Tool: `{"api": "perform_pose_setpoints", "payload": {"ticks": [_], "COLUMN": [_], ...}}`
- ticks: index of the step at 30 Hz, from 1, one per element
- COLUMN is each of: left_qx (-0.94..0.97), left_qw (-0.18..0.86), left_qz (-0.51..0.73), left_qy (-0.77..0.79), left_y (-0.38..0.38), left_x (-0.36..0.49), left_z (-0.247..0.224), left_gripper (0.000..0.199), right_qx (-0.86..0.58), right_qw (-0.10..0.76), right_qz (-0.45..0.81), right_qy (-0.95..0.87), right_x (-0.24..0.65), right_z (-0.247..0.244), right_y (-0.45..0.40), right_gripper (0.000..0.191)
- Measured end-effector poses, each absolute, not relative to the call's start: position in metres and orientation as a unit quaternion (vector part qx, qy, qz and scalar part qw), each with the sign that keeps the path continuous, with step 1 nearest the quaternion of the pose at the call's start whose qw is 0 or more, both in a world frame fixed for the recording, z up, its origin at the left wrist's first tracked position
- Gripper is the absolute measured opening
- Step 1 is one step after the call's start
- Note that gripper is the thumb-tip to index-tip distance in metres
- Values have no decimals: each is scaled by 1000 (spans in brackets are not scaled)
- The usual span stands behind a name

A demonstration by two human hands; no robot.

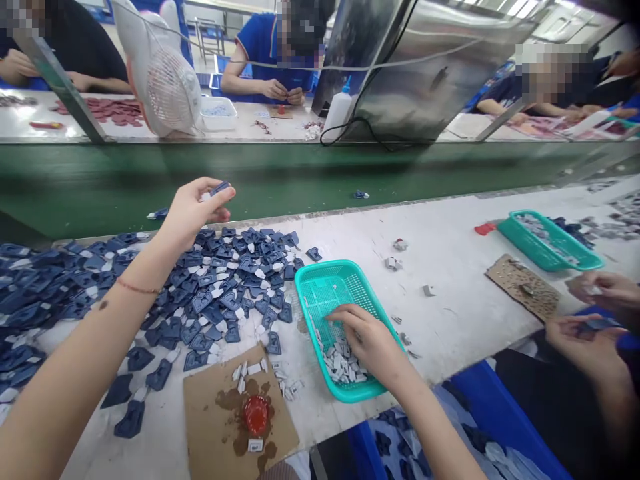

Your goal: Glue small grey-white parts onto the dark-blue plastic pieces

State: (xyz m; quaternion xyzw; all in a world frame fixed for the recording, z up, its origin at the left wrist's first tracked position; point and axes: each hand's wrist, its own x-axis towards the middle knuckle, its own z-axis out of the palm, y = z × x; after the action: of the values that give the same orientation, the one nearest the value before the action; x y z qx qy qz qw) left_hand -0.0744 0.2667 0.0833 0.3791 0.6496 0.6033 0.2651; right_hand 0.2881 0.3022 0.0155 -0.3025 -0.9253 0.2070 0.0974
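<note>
My left hand (pixel 196 208) is raised over the far edge of the table, its fingers closed on a small dark blue piece (pixel 220 189) with a white part. Beneath it spreads a big pile of similar blue pieces (pixel 215 267). My right hand (pixel 361 333) reaches into a green basket (pixel 350 273), fingers bent above small white-grey pieces (pixel 343 360); whether it grips one is hidden. Left of the basket, a cardboard sheet (pixel 210 413) bears a red round thing (pixel 257 415), brown stains and several small white pieces.
At the right, another person's hands (pixel 585 333) work by a second green basket (pixel 595 260) and a cardboard piece (pixel 520 287). A blue bin (pixel 500 407) stands below the table edge. Beyond the green belt (pixel 280 173) are a fan (pixel 167 87), a white bottle (pixel 339 110) and more people.
</note>
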Motion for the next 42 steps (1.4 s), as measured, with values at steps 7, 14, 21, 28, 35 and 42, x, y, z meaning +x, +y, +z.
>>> {"api": "perform_pose_setpoints", "payload": {"ticks": [7, 14, 21, 28, 35, 42], "left_qx": [252, 198, 224, 237, 222, 209], "left_qw": [439, 510, 442, 428, 452, 459], "left_qz": [612, 567, 588, 632, 609, 611], "left_qy": [607, 616, 639, 601, 613, 611], "left_y": [159, 84, 52, 23, -3, -10], "left_x": [-20, 16, 39, 53, 65, 83], "left_z": [84, 57, 50, 34, 6, -10], "left_gripper": [45, 41, 21, 13, 14, 14], "right_qx": [-430, -444, -463, -442, -285, -216], "right_qw": [110, 112, 123, 151, 184, 125], "right_qz": [213, 190, 159, 181, 300, 314], "right_qy": [-871, -869, -863, -866, -892, -916], "right_x": [275, 273, 271, 263, 239, 225], "right_z": [10, 8, 2, 20, 47, 37], "right_y": [293, 295, 290, 269, 182, 152], "right_gripper": [21, 27, 19, 19, 16, 11]}}
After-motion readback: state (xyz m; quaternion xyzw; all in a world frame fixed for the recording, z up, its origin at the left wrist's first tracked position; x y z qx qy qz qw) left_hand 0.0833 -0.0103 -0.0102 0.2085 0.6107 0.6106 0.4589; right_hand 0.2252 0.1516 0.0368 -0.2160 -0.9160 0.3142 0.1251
